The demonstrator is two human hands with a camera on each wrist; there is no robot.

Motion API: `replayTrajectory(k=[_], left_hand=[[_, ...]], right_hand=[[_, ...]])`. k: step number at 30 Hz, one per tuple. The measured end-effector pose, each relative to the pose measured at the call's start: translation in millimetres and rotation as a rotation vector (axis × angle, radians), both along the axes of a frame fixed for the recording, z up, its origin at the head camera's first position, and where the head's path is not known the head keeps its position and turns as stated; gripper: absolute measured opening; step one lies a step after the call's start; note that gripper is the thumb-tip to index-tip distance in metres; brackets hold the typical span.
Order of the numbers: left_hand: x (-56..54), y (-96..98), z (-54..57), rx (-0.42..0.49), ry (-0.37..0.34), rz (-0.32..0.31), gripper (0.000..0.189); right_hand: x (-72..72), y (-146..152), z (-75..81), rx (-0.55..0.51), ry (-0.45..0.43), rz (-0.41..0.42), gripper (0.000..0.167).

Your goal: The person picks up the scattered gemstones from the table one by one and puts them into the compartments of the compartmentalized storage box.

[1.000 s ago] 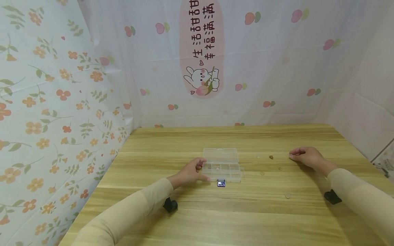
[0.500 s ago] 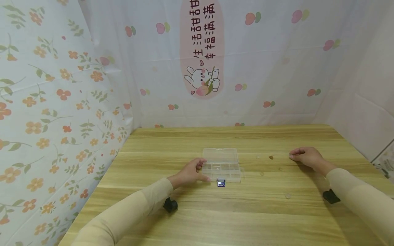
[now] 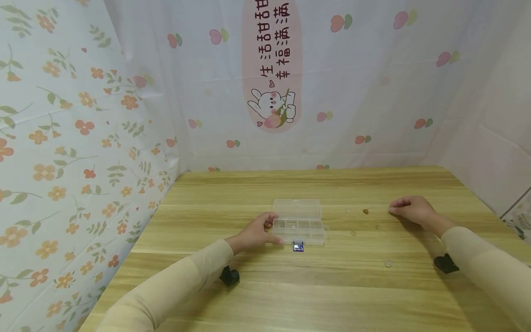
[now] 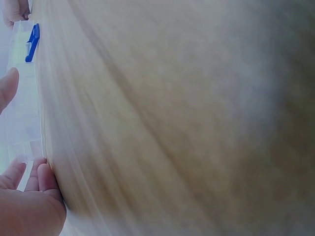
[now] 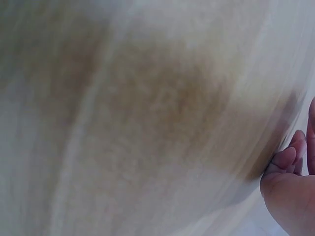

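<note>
A clear plastic compartment box [image 3: 304, 231] lies on the wooden table with its lid [image 3: 297, 210] folded back. Its front carries a blue latch [image 3: 298, 247], also visible in the left wrist view. My left hand [image 3: 256, 233] grips the box's left end, thumb along the front edge and fingers at the back corner. Over at the right, my right hand [image 3: 415, 211] is low at the tabletop, thumb and fingertips close together. I cannot tell whether something small is between them. Left of that hand lies a small brown stone-like piece [image 3: 365, 211].
Several tiny pale, see-through pieces are scattered right of the box, among them a round one [image 3: 387, 263] nearer the front and another [image 3: 353, 234] beside the box. A printed cloth [image 3: 332, 92] hangs behind the table [image 3: 265, 295].
</note>
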State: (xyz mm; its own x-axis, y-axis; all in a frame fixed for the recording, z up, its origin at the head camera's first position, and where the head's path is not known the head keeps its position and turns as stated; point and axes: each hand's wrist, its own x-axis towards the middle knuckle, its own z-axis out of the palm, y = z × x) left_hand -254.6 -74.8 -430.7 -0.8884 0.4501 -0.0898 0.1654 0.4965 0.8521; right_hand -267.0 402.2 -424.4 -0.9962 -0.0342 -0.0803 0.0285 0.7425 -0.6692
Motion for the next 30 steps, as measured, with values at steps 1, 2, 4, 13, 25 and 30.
replayTrajectory(k=[1, 2, 4, 13, 25, 30], left_hand=[[-0.2, -0.1, -0.2, 0.000, 0.000, 0.000, 0.073], [0.1, -0.2, -0.2, -0.002, 0.000, 0.000, 0.073], [0.5, -0.3, 0.2, -0.005, -0.003, 0.002, 0.073], [2.2, -0.4, 2.2, -0.015, -0.012, 0.001, 0.074], [4.7, -0.4, 3.8, -0.008, -0.015, -0.007, 0.074], [4.2, -0.3, 4.4, -0.008, -0.012, -0.003, 0.074]], right_hand=[[0.2, -0.4, 0.4, -0.002, -0.005, -0.004, 0.047], [0.5, -0.9, 0.7, -0.003, -0.008, -0.008, 0.048], [1.0, -2.1, 1.6, -0.008, -0.015, -0.014, 0.049], [-0.3, -9.5, 6.4, -0.074, -0.033, -0.002, 0.055], [3.8, -26.3, 16.1, -0.130, 0.034, 0.019, 0.050], [4.6, -36.6, 19.1, -0.135, 0.049, 0.019, 0.051]])
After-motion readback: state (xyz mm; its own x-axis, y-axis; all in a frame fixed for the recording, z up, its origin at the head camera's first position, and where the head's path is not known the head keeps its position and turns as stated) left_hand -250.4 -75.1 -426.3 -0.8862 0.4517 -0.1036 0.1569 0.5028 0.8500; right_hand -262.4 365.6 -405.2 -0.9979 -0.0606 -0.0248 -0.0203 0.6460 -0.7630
